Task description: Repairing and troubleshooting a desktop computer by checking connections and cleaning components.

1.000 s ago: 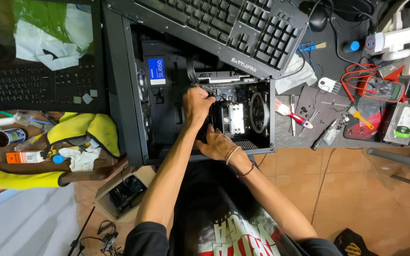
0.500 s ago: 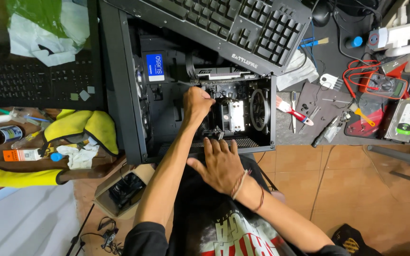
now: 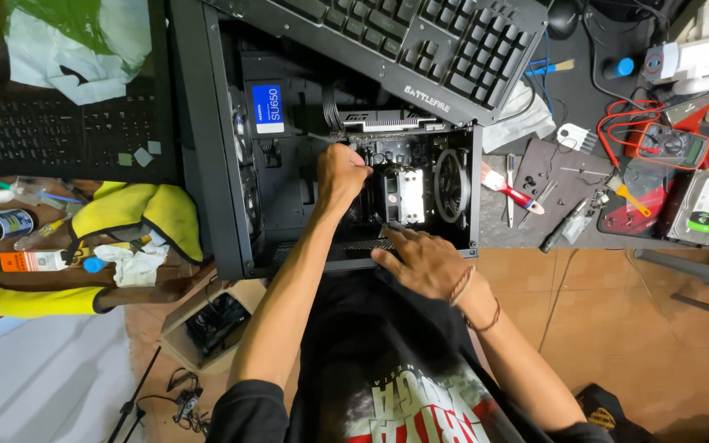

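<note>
Cluttered dark workbench (image 3: pixel 584 107) above an orange tiled floor (image 3: pixel 658 328) sets the scene, with an open black computer case (image 3: pixel 207 164) lying on its side at the middle. Inside it, the left hand (image 3: pixel 340 174) is closed in a pinch, fingertips pressed together at about twelve o'clock of the knuckles, apparently on a thin screwdriver shaft whose tip points toward ten o'clock; what the tip meets is too dark to tell. The right hand (image 3: pixel 424 261) lies flat and spread on the case's lower edge, at five o'clock from the left hand, fingers pointing toward ten o'clock, holding nothing.

Just at three o'clock of the left hand sits the motherboard (image 3: pixel 387 152) with a silver finned cooler (image 3: pixel 408 197) and a round fan (image 3: pixel 450 184) beside it. At eleven o'clock a blue-labelled drive (image 3: pixel 267 108) is fixed to the case wall. A black keyboard (image 3: pixel 420 41) rests tilted across the top of the case.

Farther out at three o'clock lie a red-handled brush (image 3: pixel 509 189), loose small tools, a multimeter (image 3: pixel 673 146) with red leads and a bare hard drive (image 3: pixel 702 207). At nine o'clock are a yellow cloth (image 3: pixel 153 213), a crumpled white rag (image 3: pixel 131 262) and a second keyboard (image 3: pixel 51 135).

As a judgement: side panel off, board, cooler and drive seated, so the work looks well advanced; fastening inside continues and the case is not yet closed.
</note>
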